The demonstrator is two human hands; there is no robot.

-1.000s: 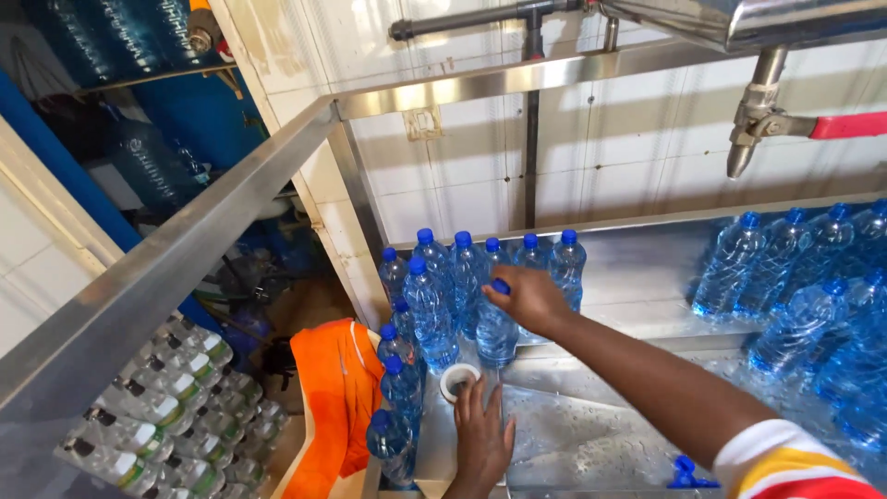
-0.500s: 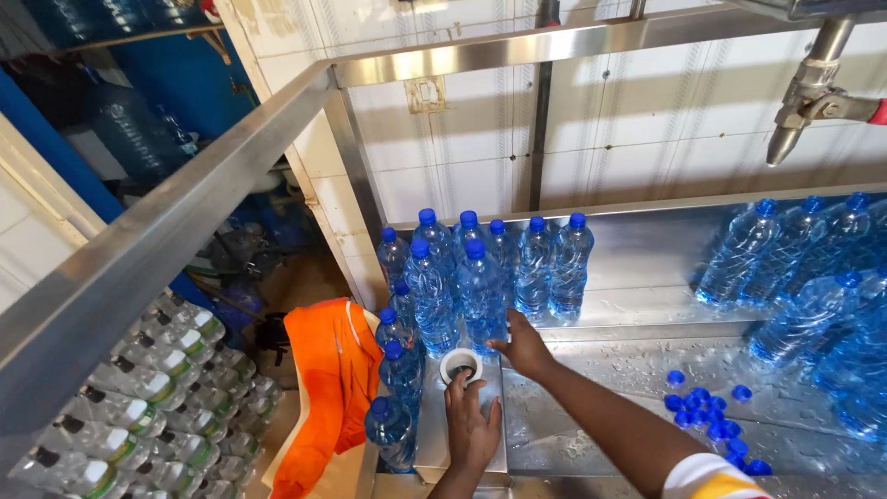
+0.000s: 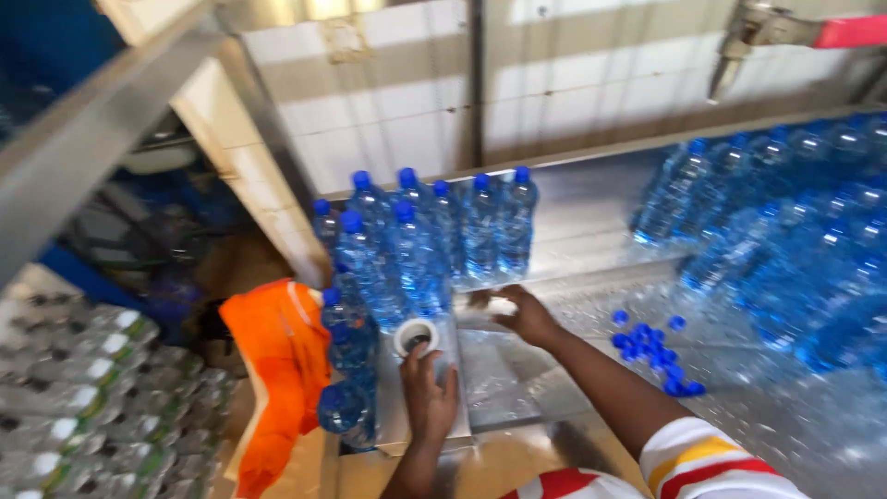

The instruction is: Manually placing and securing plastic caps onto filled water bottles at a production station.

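Beside the cluster of upright water bottles point(image 3: 420, 236), the person's left hand point(image 3: 430, 393) closes its fingers point(image 3: 413, 353) around a white roll of tape point(image 3: 416, 336), gripping it from below with the open ring facing up. Just right of the bottles, the right hand point(image 3: 528, 316) pinches a small white piece point(image 3: 500, 305) between fingertips; whether it is a loose tape end or a label cannot be told through the blur.

By the look of it, the roll is light and stiff, with a hard core that gives a sure hold on its outer rim, while the loose white piece is thin, floppy and likely sticky, best held by its edge. The bottles, full and capped in blue, look heavy for their size and slick in their clear plastic; neck or waist would be the places to take hold. They stand just beyond both hands, nearly touching the roll at the front row.

All of this rests on a wet metal table point(image 3: 591, 212) backed by a white tiled wall point(image 3: 397, 111). Right of the bottles, loose blue caps point(image 3: 651, 346) lie scattered, and further right more bottles point(image 3: 785, 240) lie heaped on their sides. Left of the bottles, an orange cloth point(image 3: 277, 360) hangs below the table's edge, with wrapped packs of bottles point(image 3: 83, 397) stacked beyond it.
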